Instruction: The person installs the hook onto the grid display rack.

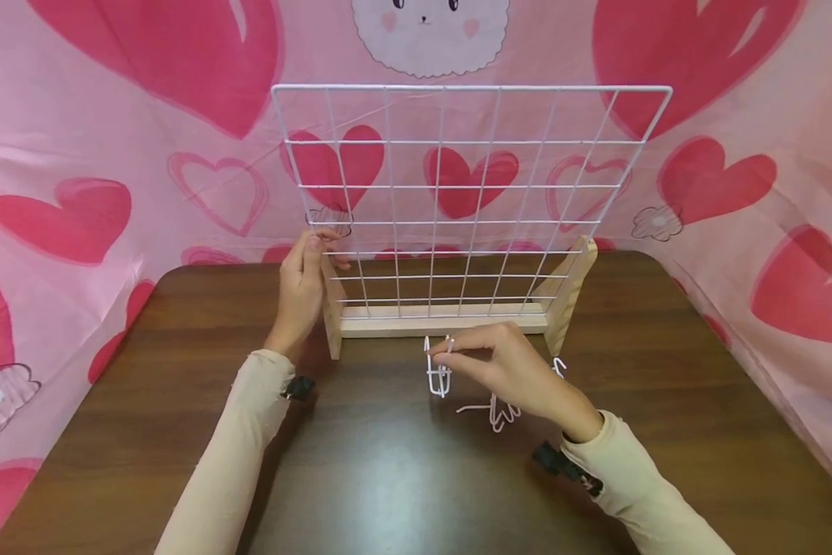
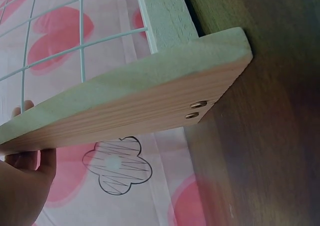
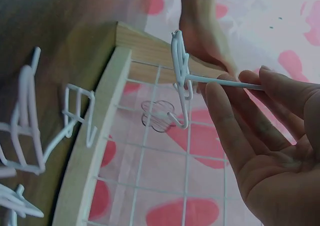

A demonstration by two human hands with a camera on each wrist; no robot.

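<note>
A white wire grid (image 1: 443, 186) stands in a wooden stand (image 1: 443, 327). My left hand (image 1: 301, 289) grips the top of the stand's left side piece (image 2: 150, 95), fingers around its edge. In front of the grid, my right hand (image 1: 513, 366) pinches a white wire hook (image 1: 438, 378) between thumb and fingertips; the right wrist view shows it held by its straight rod (image 3: 225, 81), apart from the grid. More white wire hooks (image 1: 499, 416) lie on the table under and beside my right hand, partly hidden by it in the head view.
The brown wooden table (image 1: 388, 478) extends around the stand. Behind it hangs a pink cloth (image 1: 180, 139) with red hearts. One hook (image 1: 559, 365) lies near the foot of the stand's right side piece (image 1: 570, 297).
</note>
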